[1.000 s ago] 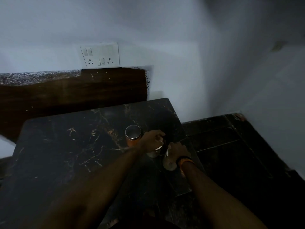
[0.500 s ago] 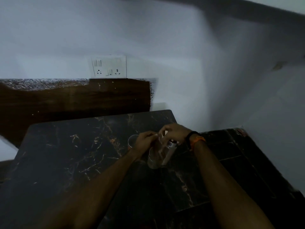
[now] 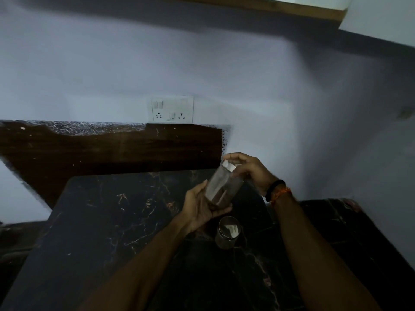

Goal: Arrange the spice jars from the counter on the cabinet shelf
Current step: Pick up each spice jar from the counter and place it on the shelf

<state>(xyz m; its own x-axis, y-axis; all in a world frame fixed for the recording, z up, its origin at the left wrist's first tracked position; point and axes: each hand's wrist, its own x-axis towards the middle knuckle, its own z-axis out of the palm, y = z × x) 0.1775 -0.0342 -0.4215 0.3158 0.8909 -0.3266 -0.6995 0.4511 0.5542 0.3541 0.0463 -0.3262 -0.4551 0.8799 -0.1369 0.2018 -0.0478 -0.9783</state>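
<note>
Two hands hold one clear spice jar (image 3: 224,186) in the air at centre right of the frame, above the dark marbled bench (image 3: 112,221). The jar is tilted, its pale lid (image 3: 229,164) pointing up and toward the wall. The left hand (image 3: 202,207) cups the jar's base from below, fingers curled round its lower body. The right hand (image 3: 249,169) grips the lid end, fingertips wrapped over the cap; a dark band and an orange thread (image 3: 279,193) sit on that wrist. Just below the held jar, a second jar (image 3: 227,232) stands upright on the bench, apart from both hands. A white socket plate (image 3: 171,108) is on the wall above a brown backsplash (image 3: 112,151). A wooden edge (image 3: 269,6) crosses the upper right of the frame.
</note>
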